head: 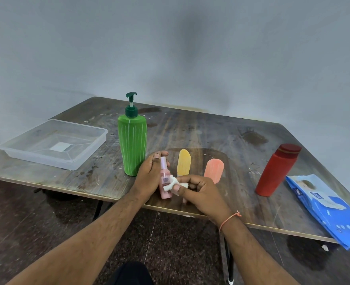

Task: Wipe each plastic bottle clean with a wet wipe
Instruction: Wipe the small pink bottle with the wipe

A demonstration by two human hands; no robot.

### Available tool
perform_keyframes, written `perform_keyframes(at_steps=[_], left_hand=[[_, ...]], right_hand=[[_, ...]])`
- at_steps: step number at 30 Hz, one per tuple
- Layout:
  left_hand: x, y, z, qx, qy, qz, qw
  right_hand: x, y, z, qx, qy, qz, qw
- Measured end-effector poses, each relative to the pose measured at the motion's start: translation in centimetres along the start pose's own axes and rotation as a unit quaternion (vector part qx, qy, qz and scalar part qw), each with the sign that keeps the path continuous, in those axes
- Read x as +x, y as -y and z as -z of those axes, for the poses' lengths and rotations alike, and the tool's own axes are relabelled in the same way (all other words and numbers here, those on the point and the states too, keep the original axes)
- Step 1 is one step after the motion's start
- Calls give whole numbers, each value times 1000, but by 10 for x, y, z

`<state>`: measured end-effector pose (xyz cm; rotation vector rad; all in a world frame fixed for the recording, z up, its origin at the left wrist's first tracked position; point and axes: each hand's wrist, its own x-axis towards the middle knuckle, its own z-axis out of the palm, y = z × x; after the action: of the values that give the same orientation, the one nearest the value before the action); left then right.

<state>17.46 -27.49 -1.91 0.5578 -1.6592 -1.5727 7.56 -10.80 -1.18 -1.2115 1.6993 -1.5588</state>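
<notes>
Wiping in progress on the small pink bottle point(165, 179), held upright above the near edge of the tabletop point(242, 145), about centre. Left hand point(149, 173) grips the bottle from its left side, fingers curled round the body and a fingertip up by the cap. Right hand point(198, 192) pinches a crumpled white wet wipe point(173, 185) between thumb and fingers and presses it against the bottle's lower label area. Judgement: this bottle is mid-clean; nothing visible tells whether any other bottle has been wiped, so progress across the set cannot be scored. Other bottles on the tabletop: tall green pump bottle point(132, 140) standing just left of and behind the hands; yellow bottle point(184, 163) and orange bottle point(213, 170) lying flat just beyond the hands; red bottle point(277, 169) standing well to the right. Containers: clear plastic tray point(52, 144) at far left, nothing in it apart from what looks like a pale square label on its base. Blue wet-wipe pack point(322, 208) lies at the near right, overhanging the tabletop edge; its contents cannot be seen.
</notes>
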Motion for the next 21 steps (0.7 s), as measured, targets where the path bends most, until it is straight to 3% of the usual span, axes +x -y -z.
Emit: perform_keyframes(at_steps=[5, 13, 21], left_hand=[[1, 4, 6, 26, 0, -25, 999], [-8, -6, 5, 9, -39, -41, 998], [-17, -10, 7, 7, 7, -65, 998]], right_hand=[[-6, 2, 7, 87, -52, -32, 994], [-30, -3, 26, 141, -73, -57, 986], [-58, 2, 69, 87, -106, -66, 988]])
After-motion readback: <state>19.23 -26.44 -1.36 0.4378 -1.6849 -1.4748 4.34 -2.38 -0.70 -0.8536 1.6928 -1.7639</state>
